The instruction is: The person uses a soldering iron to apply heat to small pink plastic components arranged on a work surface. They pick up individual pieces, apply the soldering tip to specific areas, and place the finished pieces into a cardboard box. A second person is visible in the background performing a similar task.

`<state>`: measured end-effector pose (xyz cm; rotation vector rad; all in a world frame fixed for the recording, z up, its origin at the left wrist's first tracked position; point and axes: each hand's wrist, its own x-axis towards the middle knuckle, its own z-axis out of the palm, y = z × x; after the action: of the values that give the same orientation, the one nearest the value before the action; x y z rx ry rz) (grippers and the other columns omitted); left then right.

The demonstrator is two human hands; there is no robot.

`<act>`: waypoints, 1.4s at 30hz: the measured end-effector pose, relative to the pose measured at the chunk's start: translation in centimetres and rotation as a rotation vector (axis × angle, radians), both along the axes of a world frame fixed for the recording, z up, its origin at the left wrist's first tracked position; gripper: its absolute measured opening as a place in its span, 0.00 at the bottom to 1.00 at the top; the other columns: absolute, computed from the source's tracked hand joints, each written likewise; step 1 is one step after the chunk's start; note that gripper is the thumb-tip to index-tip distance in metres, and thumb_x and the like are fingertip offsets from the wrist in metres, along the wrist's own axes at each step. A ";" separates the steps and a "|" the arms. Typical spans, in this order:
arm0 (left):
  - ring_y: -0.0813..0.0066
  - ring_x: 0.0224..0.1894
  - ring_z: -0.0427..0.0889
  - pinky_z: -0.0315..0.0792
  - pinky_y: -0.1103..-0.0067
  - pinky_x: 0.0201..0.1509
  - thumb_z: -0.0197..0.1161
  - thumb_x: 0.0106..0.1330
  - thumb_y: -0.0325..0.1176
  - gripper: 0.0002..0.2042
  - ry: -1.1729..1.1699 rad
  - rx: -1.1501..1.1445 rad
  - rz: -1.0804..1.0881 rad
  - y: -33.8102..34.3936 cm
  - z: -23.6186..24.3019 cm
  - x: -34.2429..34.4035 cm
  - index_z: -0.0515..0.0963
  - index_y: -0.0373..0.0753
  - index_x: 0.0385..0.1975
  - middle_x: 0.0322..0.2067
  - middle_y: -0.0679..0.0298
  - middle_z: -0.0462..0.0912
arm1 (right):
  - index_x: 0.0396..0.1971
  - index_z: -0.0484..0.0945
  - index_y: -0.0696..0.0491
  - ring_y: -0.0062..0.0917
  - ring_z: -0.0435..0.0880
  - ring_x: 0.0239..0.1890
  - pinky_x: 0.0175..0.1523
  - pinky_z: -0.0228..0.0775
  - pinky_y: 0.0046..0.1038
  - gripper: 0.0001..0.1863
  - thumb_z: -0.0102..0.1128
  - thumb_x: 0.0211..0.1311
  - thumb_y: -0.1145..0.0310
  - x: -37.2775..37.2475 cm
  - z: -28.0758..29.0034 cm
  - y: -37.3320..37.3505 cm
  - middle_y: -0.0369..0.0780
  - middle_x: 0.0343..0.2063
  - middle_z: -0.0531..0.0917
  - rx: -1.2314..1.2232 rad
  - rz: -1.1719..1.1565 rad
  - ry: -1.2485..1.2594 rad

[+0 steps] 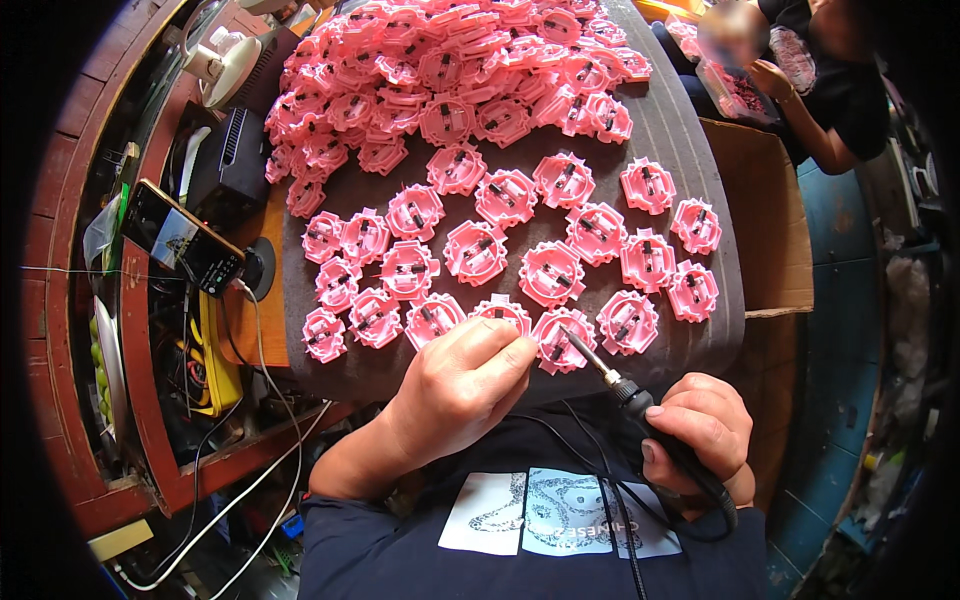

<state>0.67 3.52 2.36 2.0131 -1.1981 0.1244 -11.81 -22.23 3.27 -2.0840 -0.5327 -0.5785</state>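
My right hand [708, 428] is wrapped round the black handle of a soldering iron [624, 388]. The iron's metal tip points up and left, reaching over a pink plastic part [552, 352] with small black pieces inside. Beside that part, my left hand [462, 388] is closed in a pinch; whatever lies between its fingertips is too small or hidden to make out. Partly behind the left fingers sits another pink part [500, 311]. Several more like them, such as one pink part [627, 322] to the right, lie spread face up on the dark mat [600, 375].
A large heap of pink parts [440, 70] covers the far end of the mat. To the left stand a phone [182, 238] on a holder, a black box [232, 160] and loose cables. A cardboard box [765, 220] is at the right, with another person [820, 100] beyond it.
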 end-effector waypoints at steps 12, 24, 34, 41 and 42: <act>0.57 0.35 0.85 0.81 0.67 0.38 0.73 0.56 0.16 0.16 0.002 0.021 0.009 -0.4 0.2 -0.2 0.83 0.32 0.45 0.37 0.56 0.82 | 0.45 0.83 0.59 0.33 0.80 0.22 0.27 0.73 0.33 0.18 0.76 0.53 0.72 -0.3 0.0 -0.4 0.41 0.25 0.82 0.026 -0.004 -0.003; 0.57 0.36 0.86 0.82 0.68 0.39 0.74 0.55 0.17 0.16 -0.007 0.026 -0.034 -0.5 -0.2 -0.7 0.83 0.33 0.45 0.38 0.56 0.83 | 0.44 0.82 0.58 0.32 0.79 0.21 0.27 0.71 0.33 0.18 0.75 0.52 0.73 -0.9 0.3 -0.7 0.41 0.24 0.81 0.039 -0.002 0.008; 0.57 0.37 0.86 0.82 0.68 0.40 0.74 0.55 0.17 0.16 -0.027 0.061 -0.031 -0.8 -0.2 -0.6 0.83 0.32 0.44 0.37 0.57 0.83 | 0.45 0.83 0.57 0.33 0.80 0.22 0.29 0.73 0.34 0.20 0.74 0.50 0.74 -0.7 0.3 -0.5 0.40 0.24 0.81 -0.002 -0.019 0.000; 0.57 0.38 0.87 0.83 0.68 0.41 0.74 0.55 0.17 0.16 -0.017 0.081 -0.037 -1.0 0.0 -0.6 0.83 0.32 0.44 0.38 0.56 0.83 | 0.45 0.83 0.58 0.33 0.79 0.22 0.29 0.73 0.34 0.21 0.74 0.47 0.74 -0.8 0.1 -0.7 0.40 0.24 0.81 0.003 -0.010 0.002; 0.57 0.38 0.87 0.83 0.68 0.41 0.74 0.55 0.17 0.16 -0.016 0.091 -0.038 -1.1 0.0 -0.6 0.83 0.32 0.44 0.38 0.56 0.83 | 0.45 0.83 0.58 0.33 0.79 0.22 0.29 0.73 0.34 0.21 0.74 0.47 0.74 -0.8 0.1 -0.7 0.40 0.25 0.81 0.001 -0.010 0.001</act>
<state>0.11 2.44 2.36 2.0700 -1.2715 0.0684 -12.60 -22.92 3.33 -2.0874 -0.5219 -0.5827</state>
